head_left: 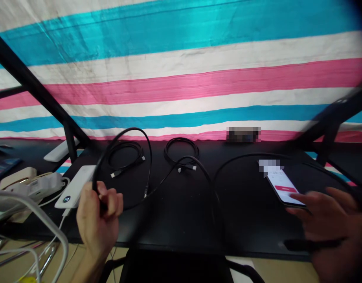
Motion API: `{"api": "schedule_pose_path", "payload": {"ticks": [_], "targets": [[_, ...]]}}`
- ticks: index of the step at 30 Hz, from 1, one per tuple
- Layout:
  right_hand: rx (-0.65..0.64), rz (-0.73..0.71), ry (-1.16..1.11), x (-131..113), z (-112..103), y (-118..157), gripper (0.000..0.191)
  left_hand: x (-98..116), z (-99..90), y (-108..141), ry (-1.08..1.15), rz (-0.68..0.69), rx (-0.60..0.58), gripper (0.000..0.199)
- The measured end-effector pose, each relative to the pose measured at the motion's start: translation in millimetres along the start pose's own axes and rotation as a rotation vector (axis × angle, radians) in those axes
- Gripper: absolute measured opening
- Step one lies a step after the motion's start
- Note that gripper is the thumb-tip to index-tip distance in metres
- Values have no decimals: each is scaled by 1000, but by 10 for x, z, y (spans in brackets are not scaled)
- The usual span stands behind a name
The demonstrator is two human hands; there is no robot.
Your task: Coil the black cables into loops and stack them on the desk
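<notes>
My left hand (98, 220) is closed in a fist around a black cable (133, 129), which loops up and over the desk. One plug of a cable (146, 190) hangs just right of that fist. At the right, my blurred right hand (331, 226) has fingers at the lower edge of a lit phone (285, 186). A dark, plug-like stick (304, 245) juts from under those fingers, seemingly held in them; its exact shape is smeared. A white power bank (77, 188) with a small lit display lies behind my left hand, a white lead in its near end.
Two coiled black cables (126, 154) (181, 151) lie on the black desk (181, 220). White chargers on a power strip (36, 184) and thick white cords (36, 208) crowd the left. Black frame bars (36, 86) slope at both sides before a striped sheet (181, 74).
</notes>
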State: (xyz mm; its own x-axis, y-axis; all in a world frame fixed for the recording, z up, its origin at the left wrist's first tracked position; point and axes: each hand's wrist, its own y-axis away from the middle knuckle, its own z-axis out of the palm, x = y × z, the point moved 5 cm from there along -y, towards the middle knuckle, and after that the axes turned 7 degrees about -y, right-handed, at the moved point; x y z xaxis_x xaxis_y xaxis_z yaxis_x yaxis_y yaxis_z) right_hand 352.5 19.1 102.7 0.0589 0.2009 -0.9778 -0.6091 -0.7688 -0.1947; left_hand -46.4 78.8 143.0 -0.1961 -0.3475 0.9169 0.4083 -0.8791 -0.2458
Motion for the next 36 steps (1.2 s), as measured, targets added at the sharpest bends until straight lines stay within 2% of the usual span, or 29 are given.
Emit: {"api": "schedule_pose_path", "payload": {"ticks": [1, 2, 4, 7, 10, 12, 16, 18, 20, 22, 24, 25, 27, 28, 30, 33, 34, 36], "targets": [[32, -31, -131, -65, 131, 31, 34, 6, 58, 72, -9, 0, -45, 31], [-9, -58, -218, -120, 291, 71, 36, 1, 111, 146, -14, -18, -85, 32], [-267, -63, -302, -192, 675, 202, 44, -35, 206, 291, -12, -89, -159, 34], [-549, 99, -392, -190, 1118, 476, 56, -108, 349, 480, 16, -183, -295, 31], [-710, 281, -421, -184, 1345, 687, 54, -144, 481, 609, 38, -202, -480, 24], [-717, 338, -372, -203, 1346, 700, 53, -138, 482, 633, 23, -203, -494, 28], [-463, 378, -228, -216, 1072, 487, 61, -95, 283, 560, -22, -220, -238, 40], [-401, 387, -225, -198, 974, 414, 62, -56, 244, 524, 2, -177, -219, 37], [-438, 376, -274, -175, 983, 412, 64, -36, 327, 518, -51, -138, -369, 33], [-563, 339, -348, -179, 1094, 481, 69, -36, 528, 585, -259, -64, -678, 30], [-700, 281, -393, -222, 1237, 583, 72, -52, 760, 730, -539, 106, -1033, 26], [-744, 250, -383, -250, 1296, 626, 69, -63, 853, 802, -662, 217, -1162, 25], [-755, 203, -284, -295, 1355, 667, 57, -77, 972, 880, -824, 420, -1257, 28], [-733, 190, -207, -307, 1350, 664, 49, -72, 995, 884, -861, 504, -1239, 30], [-702, 165, -74, -324, 1292, 637, 37, -35, 961, 821, -869, 617, -1114, 27], [-685, 148, 25, -320, 1128, 580, 35, 56, 748, 586, -828, 664, -782, 15], [-686, 153, 41, -315, 1073, 566, 37, 86, 662, 497, -821, 669, -657, 25], [-722, 159, 63, -323, 1003, 557, 39, 129, 534, 357, -832, 709, -452, 60]]}}
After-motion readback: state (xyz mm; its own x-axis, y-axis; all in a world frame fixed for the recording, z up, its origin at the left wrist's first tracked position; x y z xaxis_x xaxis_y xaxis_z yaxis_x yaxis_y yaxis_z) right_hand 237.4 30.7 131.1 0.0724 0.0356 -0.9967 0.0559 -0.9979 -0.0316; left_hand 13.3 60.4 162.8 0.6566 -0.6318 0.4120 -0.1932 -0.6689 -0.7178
